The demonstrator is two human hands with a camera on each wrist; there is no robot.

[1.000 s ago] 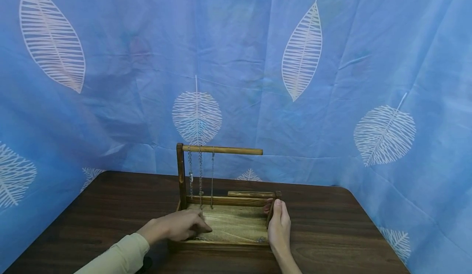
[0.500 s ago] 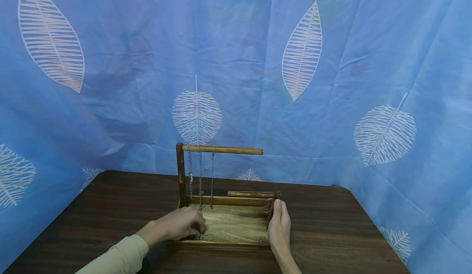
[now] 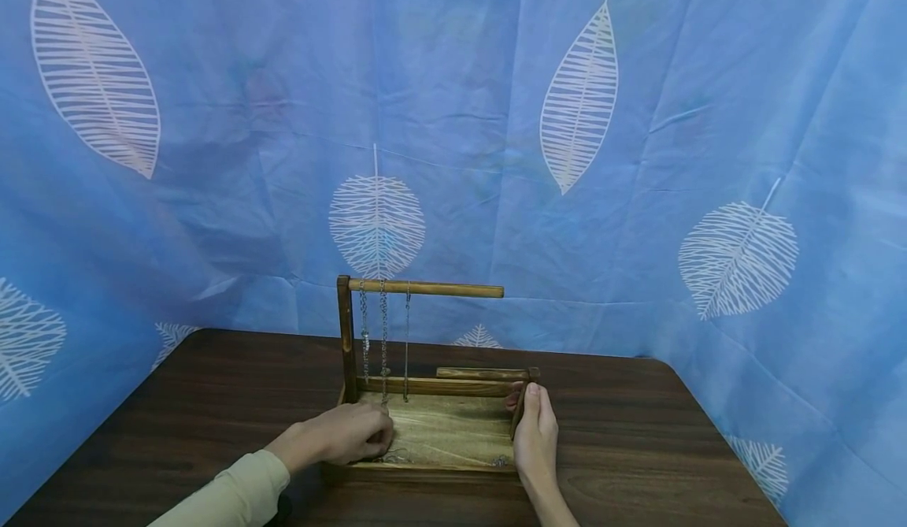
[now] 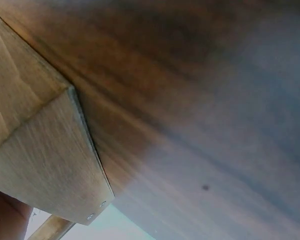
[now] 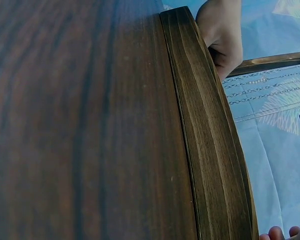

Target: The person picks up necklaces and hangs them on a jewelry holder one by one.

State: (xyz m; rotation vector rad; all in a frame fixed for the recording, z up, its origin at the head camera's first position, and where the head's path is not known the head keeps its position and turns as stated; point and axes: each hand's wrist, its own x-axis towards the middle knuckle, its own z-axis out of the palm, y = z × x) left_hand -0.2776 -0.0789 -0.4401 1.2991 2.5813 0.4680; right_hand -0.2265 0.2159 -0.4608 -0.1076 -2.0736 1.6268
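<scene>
A wooden jewelry stand (image 3: 453, 468) with a shallow tray base rests on the table. My left hand (image 3: 354, 432) reaches into the tray's front left, its fingers curled down on a silver chain (image 3: 397, 457); its fingertips are hidden. My right hand (image 3: 536, 436) grips the short right upright (image 3: 520, 413), thumb in front and fingers behind. Several silver necklaces (image 3: 385, 338) hang from the tall upper bar (image 3: 432, 288), gathered toward its left end. Another small silver piece (image 3: 500, 461) lies in the tray's front right corner. The left wrist view shows the tray's outer corner (image 4: 50, 155).
The low bar (image 3: 482, 373) on the right upright carries no necklace. Around the stand spreads the dark wooden table (image 3: 638, 448). A blue curtain (image 3: 453, 117) with white leaf prints hangs behind the table's far edge.
My left hand's index finger, stretched out earlier, has curled in, and the hand has drawn slightly left. More of the chain shows beside it. My right hand keeps its grip.
</scene>
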